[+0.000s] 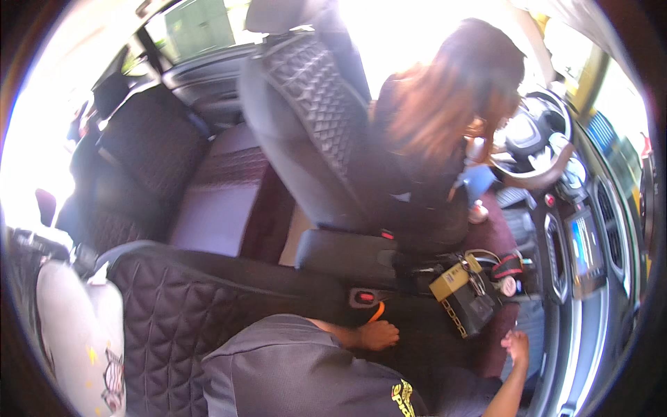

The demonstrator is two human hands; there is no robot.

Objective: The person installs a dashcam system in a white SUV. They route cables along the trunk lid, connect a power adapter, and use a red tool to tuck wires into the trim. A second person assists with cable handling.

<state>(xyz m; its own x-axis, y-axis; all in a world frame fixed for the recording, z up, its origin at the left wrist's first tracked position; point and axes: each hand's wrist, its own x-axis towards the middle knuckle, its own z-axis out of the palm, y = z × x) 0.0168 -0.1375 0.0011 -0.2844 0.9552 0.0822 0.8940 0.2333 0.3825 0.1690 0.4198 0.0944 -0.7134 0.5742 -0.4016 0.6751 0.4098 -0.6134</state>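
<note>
My left hand [375,335] rests low on the dark passenger seat, its fingers curled; whether they hold anything is hidden. Just above it an orange curved strip [377,311] lies near a red seat-belt buckle [364,297]. To the right of that hand are a black box with gold lettering [472,313] and a gold box [448,281] on top at its back. My right hand [514,344] is at the front of the seat area, below the dashboard, fingers curled, with anything in them too small to make out.
A person [445,118] with long brown hair sits at the steering wheel [535,125]. The centre console [340,247] separates the seats; a red-and-black item [508,265] lies beside the boxes. The dashboard screen [585,243] is at right, rear seats [153,160] at back left.
</note>
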